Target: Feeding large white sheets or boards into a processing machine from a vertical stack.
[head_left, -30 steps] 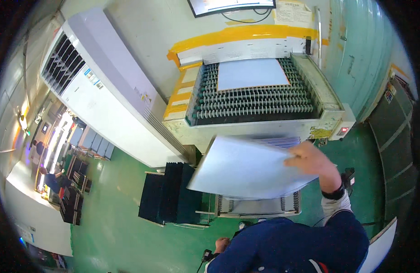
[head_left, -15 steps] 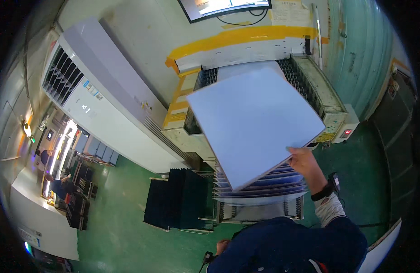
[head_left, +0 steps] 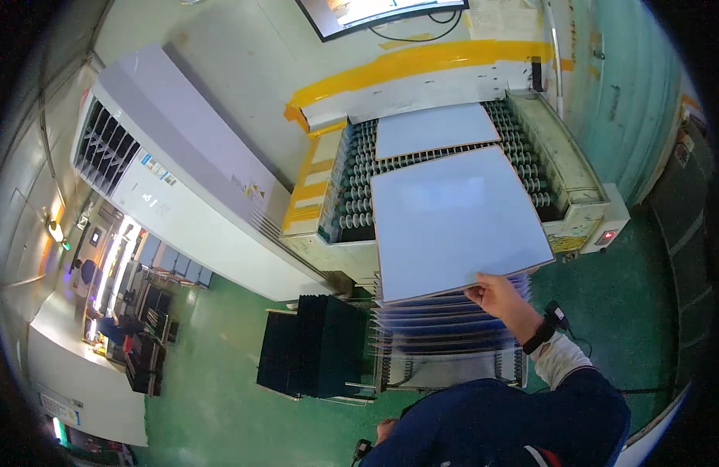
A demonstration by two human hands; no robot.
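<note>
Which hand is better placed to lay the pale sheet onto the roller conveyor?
Right. The right hand grips the near edge of the pale sheet, which hangs over the roller conveyor. The left hand sits low beside the body, far from the sheet.

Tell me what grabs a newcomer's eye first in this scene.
The big pale panel at centre, held by its near edge in the right hand over the roller conveyor. Behind it a second panel lies on the rollers. At left stands a tall white cabinet unit.
</note>
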